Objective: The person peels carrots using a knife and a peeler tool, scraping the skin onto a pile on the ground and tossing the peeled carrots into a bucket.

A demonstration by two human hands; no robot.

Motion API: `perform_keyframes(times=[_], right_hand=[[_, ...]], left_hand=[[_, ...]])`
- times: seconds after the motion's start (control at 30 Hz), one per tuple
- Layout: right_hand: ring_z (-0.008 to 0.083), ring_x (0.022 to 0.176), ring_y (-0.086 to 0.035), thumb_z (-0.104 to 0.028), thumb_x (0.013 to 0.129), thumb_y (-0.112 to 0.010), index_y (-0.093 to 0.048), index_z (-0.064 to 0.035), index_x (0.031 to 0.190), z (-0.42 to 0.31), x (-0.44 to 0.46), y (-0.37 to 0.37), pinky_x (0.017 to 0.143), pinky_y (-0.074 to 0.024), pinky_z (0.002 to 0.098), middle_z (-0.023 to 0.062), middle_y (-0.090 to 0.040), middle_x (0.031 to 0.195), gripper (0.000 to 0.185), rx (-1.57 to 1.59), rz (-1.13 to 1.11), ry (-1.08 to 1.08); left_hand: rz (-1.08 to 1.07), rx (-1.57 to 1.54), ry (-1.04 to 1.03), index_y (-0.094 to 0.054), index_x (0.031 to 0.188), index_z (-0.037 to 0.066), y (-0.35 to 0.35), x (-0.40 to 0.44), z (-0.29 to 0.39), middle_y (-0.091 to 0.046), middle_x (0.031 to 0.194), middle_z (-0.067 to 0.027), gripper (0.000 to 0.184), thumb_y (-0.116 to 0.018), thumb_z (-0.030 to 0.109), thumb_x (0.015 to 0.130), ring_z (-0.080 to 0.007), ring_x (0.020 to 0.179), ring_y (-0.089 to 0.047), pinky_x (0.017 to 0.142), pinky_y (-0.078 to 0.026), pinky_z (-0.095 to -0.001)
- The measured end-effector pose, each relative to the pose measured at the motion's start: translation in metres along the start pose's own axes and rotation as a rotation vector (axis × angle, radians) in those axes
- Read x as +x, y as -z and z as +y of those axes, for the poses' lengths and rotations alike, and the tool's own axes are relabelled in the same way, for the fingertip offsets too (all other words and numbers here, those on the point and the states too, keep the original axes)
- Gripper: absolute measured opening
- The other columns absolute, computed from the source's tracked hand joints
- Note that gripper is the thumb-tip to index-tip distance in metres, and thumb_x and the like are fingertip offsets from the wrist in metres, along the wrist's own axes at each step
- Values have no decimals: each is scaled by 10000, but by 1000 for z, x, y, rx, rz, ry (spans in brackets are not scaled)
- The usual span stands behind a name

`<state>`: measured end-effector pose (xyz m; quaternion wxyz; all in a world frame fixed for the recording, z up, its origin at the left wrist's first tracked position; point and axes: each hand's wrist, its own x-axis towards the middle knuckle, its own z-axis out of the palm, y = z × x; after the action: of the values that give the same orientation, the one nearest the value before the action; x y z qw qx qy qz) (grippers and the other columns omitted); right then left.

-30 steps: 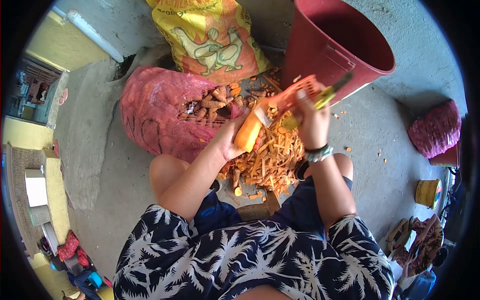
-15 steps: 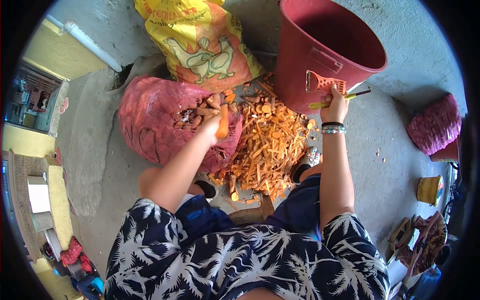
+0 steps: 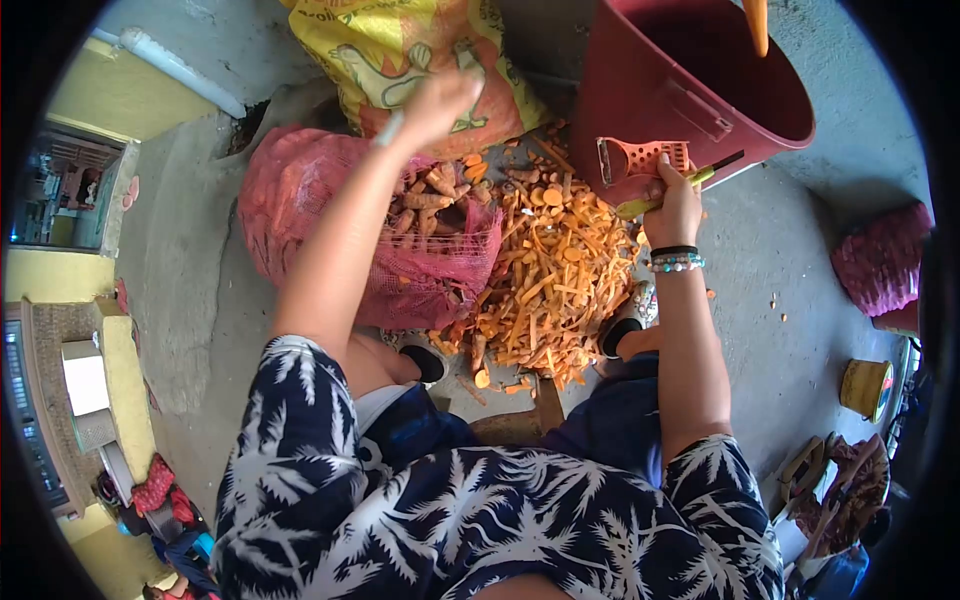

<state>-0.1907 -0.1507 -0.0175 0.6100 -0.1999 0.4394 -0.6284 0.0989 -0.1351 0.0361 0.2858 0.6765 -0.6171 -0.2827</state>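
My left hand is raised in front of the yellow feed sack, blurred by motion, and no carrot shows in it. A peeled carrot hangs in mid-air over the red bucket, at the top edge of the view. My right hand is closed on an orange peeler with a perforated handle. The same hand grips a yellow-green-handled tool with a narrow dark blade, like a knife. Unpeeled carrots lie in the torn mouth of a red mesh sack.
A heap of carrot peelings and slices covers the floor between my feet. At the right stand another mesh sack and a small yellow bucket. A grey wall rises behind the red bucket.
My left hand has let go of the peeled carrot and swung up and away from the mesh sack. The carrot is now in the air above the bucket. My right hand has barely moved.
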Motion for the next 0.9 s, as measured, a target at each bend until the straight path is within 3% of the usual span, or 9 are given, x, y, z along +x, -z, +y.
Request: perform_keyframes(times=[0.07, 0.13, 0.2, 0.4, 0.43, 0.53, 0.63, 0.87, 0.9], right_hand=[[101, 485, -412, 3, 824, -539, -471, -96, 861, 7, 2, -2, 441, -337, 252, 23, -539, 701, 126, -14, -6, -8], [101, 482, -406, 5, 823, -541, -468, -98, 856, 12, 9, -2, 442, -337, 251, 16, -531, 696, 131, -36, -57, -6], [97, 478, -399, 0, 824, -545, -467, -102, 856, 13, 13, -8, 441, -333, 248, 11, -524, 686, 132, -44, -49, -16], [101, 459, -450, 26, 800, -566, -470, -96, 835, 18, 22, -5, 404, -352, 231, 13, -547, 691, 159, 1, -77, -39], [103, 461, -457, 22, 804, -563, -474, -94, 848, 19, 24, -4, 407, -358, 226, 13, -549, 693, 153, -15, -85, -37], [79, 486, -396, -13, 829, -543, -484, -101, 911, 10, 9, -11, 442, -323, 230, 3, -530, 709, 134, -55, -90, -49], [89, 478, -436, 2, 819, -550, -495, -90, 920, 12, 4, -8, 420, -343, 222, 10, -548, 717, 147, -37, -78, -28], [94, 455, -434, 17, 815, -548, -478, -76, 916, 26, 2, -16, 406, -349, 233, 22, -547, 704, 155, -21, -123, -89], [96, 454, -429, 21, 815, -546, -475, -72, 923, 23, 0, -20, 407, -344, 236, 24, -544, 702, 159, -25, -114, -87]], left_hand=[[-155, 252, 242, -427, 1245, 8, -40, -6, -105, -460, 1259, -170, 422, -438, 262, 908, -271, 1161, -454, 978, -364, -360], [-364, 573, 457, -449, 1246, 34, -77, -37, -199, -477, 1240, -181, 501, -317, 389, 917, -324, 1055, -518, 935, -384, -395], [-402, 994, 193, -485, 1224, 39, -112, -97, -293, -450, 1276, -164, 588, -267, 484, 907, -296, 1024, -541, 898, -400, -425], [-1005, 1201, 462, -521, 1200, 62, -67, -97, -165, -465, 1262, -149, 772, -149, 639, 845, -238, 1040, -545, 866, -424, -404], [-1064, 1136, 486, -543, 1168, 52, -55, -100, -139, -506, 1215, -149, 713, -252, 619, 848, -251, 1024, -554, 853, -433, -392], [-891, 1007, 212, -609, 1028, 26, -55, -170, -205, -584, 1054, -202, 451, -434, 407, 863, -297, 948, -582, 797, -454, -408], [-824, 951, 235, -665, 815, 43, -28, -212, -130, -641, 808, -170, 390, -439, 357, 860, -317, 787, -624, 701, -469, -422], [-794, 1025, 198, -661, 866, 38, -96, -270, -255, -618, 892, -209, 377, -454, 351, 830, -317, 866, -599, 738, -450, -413], [-414, 744, 347, -644, 914, 32, -107, -259, -276, -602, 947, -216, 386, -447, 351, 825, -330, 903, -582, 762, -442, -421]])
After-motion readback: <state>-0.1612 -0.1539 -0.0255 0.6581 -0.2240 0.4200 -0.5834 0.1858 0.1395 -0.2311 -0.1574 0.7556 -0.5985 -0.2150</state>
